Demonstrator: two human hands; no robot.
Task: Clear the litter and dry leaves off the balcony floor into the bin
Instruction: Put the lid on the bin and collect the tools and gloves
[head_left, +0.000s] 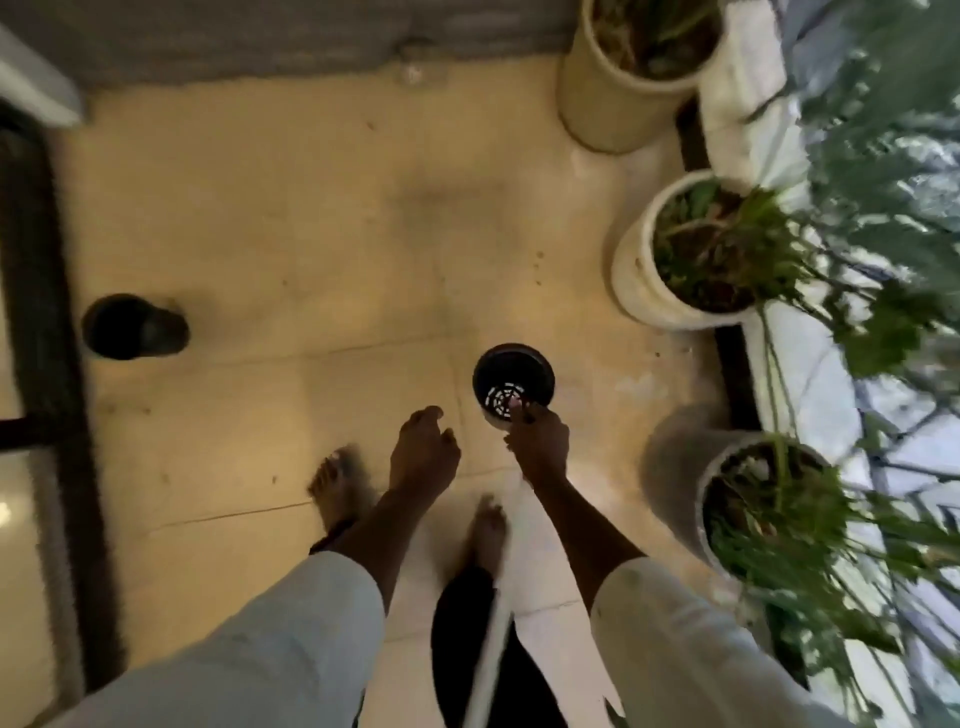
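Head view — right hand (537, 441) grips black bin (513, 383) rim; left hand (423, 449) loose, empty.

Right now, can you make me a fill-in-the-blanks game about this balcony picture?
1. The right hand holds the small black bin by its ____.
2. The left hand holds ____.
3. Along the balcony's right side stand ____ pale plant pots.
4. Another dark pot stands on the ____ side of the floor.

Missing words: rim; nothing; three; left
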